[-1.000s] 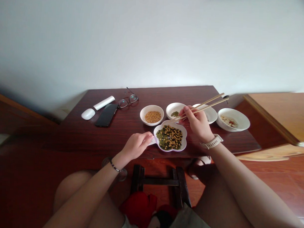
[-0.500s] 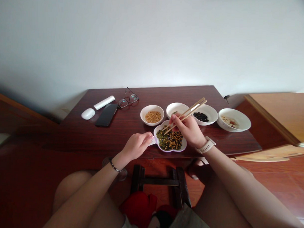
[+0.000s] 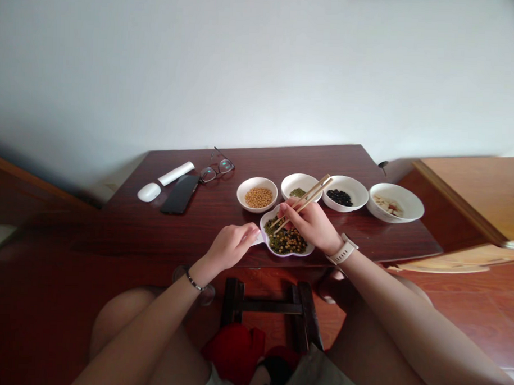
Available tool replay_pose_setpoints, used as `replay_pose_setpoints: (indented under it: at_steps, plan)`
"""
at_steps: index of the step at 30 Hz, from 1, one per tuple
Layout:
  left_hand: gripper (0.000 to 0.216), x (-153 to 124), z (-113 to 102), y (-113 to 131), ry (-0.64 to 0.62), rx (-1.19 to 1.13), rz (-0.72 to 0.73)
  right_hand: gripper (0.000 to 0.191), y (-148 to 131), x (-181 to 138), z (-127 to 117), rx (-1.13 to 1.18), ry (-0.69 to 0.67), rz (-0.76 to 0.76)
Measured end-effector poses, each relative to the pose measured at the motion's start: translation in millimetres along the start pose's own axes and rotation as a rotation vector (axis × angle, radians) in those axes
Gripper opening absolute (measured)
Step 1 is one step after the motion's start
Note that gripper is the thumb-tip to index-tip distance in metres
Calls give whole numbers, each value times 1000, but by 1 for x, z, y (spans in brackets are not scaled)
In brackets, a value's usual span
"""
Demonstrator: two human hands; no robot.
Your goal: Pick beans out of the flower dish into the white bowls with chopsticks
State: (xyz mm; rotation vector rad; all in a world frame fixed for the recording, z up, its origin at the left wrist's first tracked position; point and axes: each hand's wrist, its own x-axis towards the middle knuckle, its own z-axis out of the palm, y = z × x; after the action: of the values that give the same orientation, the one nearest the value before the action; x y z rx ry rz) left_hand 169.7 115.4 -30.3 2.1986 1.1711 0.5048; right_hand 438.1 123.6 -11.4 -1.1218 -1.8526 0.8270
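My left hand [image 3: 233, 243] is closed around the handle of a white, scalloped dish [image 3: 262, 222] with a purple rim, at the table's front edge. Mixed beans [image 3: 289, 242], yellow, green and black, fill it. In my right hand [image 3: 313, 221] is a pair of chopsticks [image 3: 309, 196], their tips down among the beans at the dish's left side. Behind the dish stand a bowl of yellow soybeans [image 3: 258, 198], a bowl of green beans [image 3: 298, 192] and a bowl of black beans [image 3: 339, 197].
A fourth white bowl [image 3: 414, 206] at the right holds pale pieces. Glasses [image 3: 218, 170], a black phone [image 3: 180, 194], a white stick-shaped case [image 3: 176, 173] and a white rounded case [image 3: 149, 192] lie on the left of the dark table [image 3: 222, 214]. A wooden cabinet [image 3: 472, 189] stands at right.
My right hand has shifted left and slightly down with the chopsticks, whose tips moved a little left and lower in the dish. More of the green beans' bowl shows. My left hand stays put.
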Motion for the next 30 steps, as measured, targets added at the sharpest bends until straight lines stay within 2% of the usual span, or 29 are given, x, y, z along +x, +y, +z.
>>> replay_pose_setpoints:
  at_steps: [30]
  plan:
    - [47, -1, 1, -2, 7, 14, 17, 48, 0, 0, 2, -29, -42, -20]
